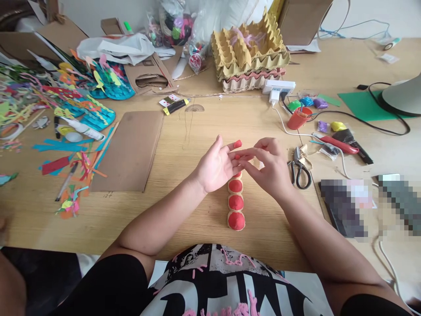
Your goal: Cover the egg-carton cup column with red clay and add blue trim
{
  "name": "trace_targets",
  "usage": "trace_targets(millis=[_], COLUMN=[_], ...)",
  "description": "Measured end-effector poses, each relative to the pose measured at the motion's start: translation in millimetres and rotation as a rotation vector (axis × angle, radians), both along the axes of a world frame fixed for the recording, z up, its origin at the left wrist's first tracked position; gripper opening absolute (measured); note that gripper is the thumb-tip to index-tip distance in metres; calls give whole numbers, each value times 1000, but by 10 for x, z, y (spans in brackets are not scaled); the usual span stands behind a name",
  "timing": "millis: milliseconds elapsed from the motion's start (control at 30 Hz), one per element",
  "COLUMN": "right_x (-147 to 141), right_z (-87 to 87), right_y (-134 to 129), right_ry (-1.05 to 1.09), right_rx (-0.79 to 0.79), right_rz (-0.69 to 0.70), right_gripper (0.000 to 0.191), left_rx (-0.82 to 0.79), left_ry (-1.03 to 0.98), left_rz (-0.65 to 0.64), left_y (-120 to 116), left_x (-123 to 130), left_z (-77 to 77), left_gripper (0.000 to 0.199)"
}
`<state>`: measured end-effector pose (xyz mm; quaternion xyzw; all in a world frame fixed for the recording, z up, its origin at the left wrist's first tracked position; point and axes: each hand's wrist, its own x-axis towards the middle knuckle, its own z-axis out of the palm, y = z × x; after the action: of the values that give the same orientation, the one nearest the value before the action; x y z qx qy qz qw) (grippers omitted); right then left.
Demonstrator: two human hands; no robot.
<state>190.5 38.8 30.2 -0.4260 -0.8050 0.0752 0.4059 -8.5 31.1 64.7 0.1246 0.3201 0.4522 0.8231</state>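
A strip of egg carton with red-covered bumps lies on the wooden table in front of the body, its far end hidden under the hands. Above that far end is my left hand, palm up with its fingers apart; small red pieces show at its fingertips, one of them on a raised finger. From the right, my right hand meets the left fingertips, thumb and forefinger drawn close together. What lies between those fingers is too small to make out.
Brown cardboard and paper scraps lie left. Egg trays are stacked behind. To the right are scissors, a red cup, a white cable, a red-handled tool and two blurred dark devices.
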Motion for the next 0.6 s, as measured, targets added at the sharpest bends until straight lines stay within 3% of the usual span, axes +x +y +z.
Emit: trace_targets(millis=[167,433,533,600], right_x=[-15,14,11,7], right_z=[-82,-24,-27,-38], right_y=[11,9,15,19], right_ry=[97,157,213,255], right_rx=[-31,-8,-95,-159], right_rz=[25,-55,-33,-20], right_gripper=[13,12,9,21], left_rx=[109,383,448,487], left_ry=[47,208,283,362], left_rz=[-81,-182,-157,-117], left_y=[-28,15,-19,-53], left_x=[10,7,8,14], left_z=[6,-192,-224,-231], left_gripper=[58,69,64,59])
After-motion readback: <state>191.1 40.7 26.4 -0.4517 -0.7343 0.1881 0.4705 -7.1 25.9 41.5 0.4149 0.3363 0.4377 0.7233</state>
